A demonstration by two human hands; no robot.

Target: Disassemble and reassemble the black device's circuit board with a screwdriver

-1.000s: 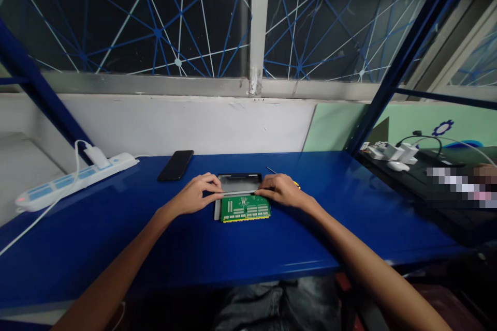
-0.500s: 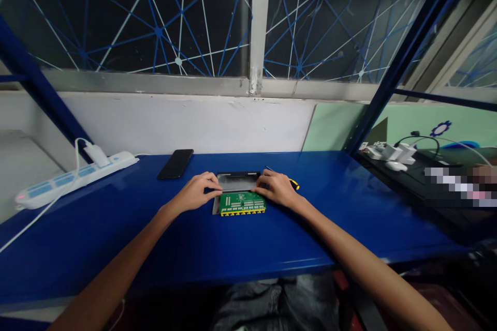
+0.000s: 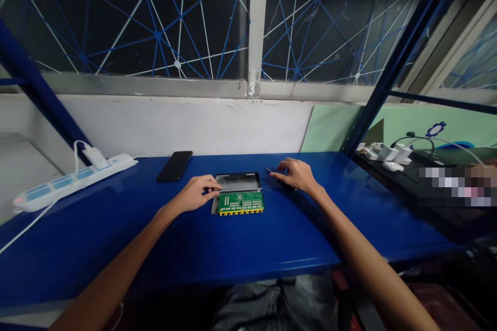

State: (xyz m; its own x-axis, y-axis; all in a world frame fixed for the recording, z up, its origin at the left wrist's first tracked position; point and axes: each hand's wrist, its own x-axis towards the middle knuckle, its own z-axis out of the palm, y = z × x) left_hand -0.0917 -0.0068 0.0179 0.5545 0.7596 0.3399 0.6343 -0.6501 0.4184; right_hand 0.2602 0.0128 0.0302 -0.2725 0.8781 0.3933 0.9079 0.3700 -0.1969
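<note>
A green circuit board [image 3: 241, 201] with a row of yellow connectors along its near edge lies on the blue table. Right behind it is an open dark metal case [image 3: 237, 182]. My left hand [image 3: 199, 191] is at the left side of the case and board, its fingers closed at the case's edge. To the right, my right hand [image 3: 293, 173] is over a screwdriver [image 3: 267, 169], whose thin shaft sticks out past the fingertips; the fingers are curved and partly apart. Small dark screws [image 3: 266, 190] lie between the case and my right hand.
A black phone [image 3: 174, 166] lies behind my left hand. On the left is a white power strip [image 3: 73, 181] with a plugged-in charger and cable. Blue frame posts [image 3: 382, 72] rise at both sides. White adapters [image 3: 396, 153] and cables sit on a dark surface at right.
My right hand has left the right edge of the case and board and moved right, over the screwdriver. My left hand has stayed at the left side.
</note>
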